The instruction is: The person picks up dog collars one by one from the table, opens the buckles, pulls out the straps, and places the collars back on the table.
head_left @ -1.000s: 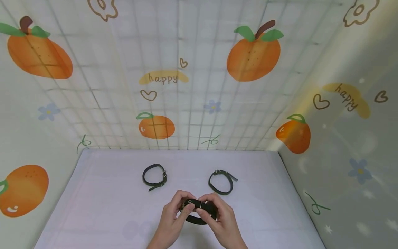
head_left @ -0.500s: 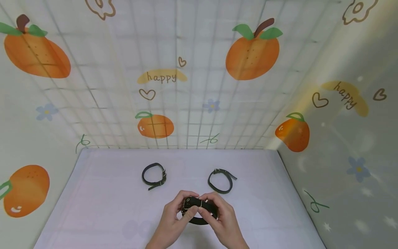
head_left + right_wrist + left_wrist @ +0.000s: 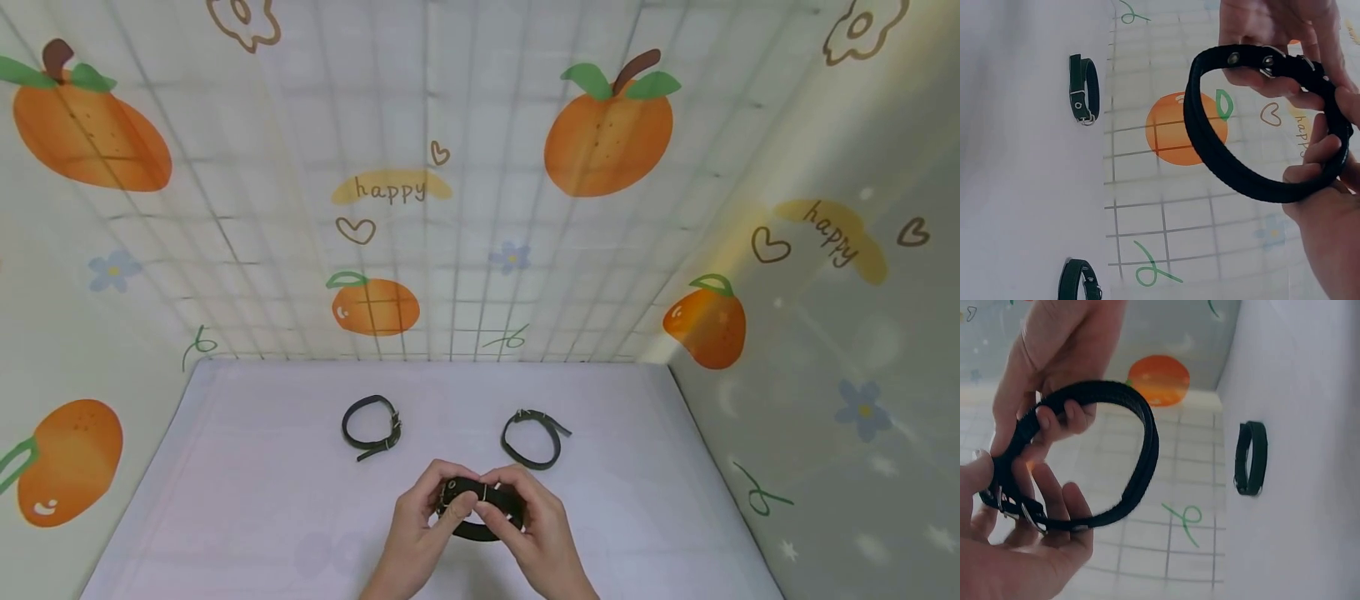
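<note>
Over the near part of the table (image 3: 247, 500), the left hand (image 3: 416, 518) and right hand (image 3: 543, 518) pinch the black strap (image 3: 480, 532), seemingly adjusting its fastening, and the next move probably calls for gentle, even tension.

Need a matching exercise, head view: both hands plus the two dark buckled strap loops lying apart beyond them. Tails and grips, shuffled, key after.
1. person's left hand
2. person's right hand
3. left-lying dark strap loop with metal buckle
4. right-lying dark strap loop with metal buckle

A. tail points right
B. grips the buckled side of a third, black strap loop
C. tail points left
D. grips that third loop's opposite side

Pairs: 1-B, 2-D, 3-C, 4-A
</note>
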`<state>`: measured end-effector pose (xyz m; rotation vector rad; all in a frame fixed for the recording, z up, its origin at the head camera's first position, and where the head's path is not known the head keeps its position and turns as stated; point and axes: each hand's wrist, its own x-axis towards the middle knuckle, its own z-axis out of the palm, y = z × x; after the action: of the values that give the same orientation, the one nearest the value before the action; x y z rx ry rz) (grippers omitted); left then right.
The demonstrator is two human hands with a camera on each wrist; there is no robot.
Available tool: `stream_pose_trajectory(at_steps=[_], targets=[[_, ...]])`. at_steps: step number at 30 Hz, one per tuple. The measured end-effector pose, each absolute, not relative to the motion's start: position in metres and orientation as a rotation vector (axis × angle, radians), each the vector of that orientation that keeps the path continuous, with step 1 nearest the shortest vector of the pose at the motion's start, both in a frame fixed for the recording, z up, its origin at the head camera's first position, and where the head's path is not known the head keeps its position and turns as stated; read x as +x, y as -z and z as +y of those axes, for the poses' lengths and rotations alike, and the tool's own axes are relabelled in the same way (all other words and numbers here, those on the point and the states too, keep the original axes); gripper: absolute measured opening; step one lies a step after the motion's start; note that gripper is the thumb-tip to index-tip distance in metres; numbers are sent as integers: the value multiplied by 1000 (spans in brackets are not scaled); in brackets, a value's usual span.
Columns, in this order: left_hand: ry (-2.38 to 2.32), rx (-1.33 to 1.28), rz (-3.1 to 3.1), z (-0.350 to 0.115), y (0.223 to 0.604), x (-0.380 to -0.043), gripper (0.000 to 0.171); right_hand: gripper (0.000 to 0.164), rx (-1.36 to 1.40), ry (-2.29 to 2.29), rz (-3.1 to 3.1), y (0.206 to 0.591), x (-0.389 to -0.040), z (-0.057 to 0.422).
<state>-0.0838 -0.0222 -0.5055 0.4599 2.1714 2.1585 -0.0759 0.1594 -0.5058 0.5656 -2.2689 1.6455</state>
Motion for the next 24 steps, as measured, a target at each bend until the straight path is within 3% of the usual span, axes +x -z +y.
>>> stream_pose_trajectory(at_steps=[6,24], targets=[[-2228,274,2048,-21,499,-80,18,31,619,-1652,-2240,506,-75,159],[-2365,188,1765,-26,499,-81,21,28,589,-1674,-2232,506,-74,159]])
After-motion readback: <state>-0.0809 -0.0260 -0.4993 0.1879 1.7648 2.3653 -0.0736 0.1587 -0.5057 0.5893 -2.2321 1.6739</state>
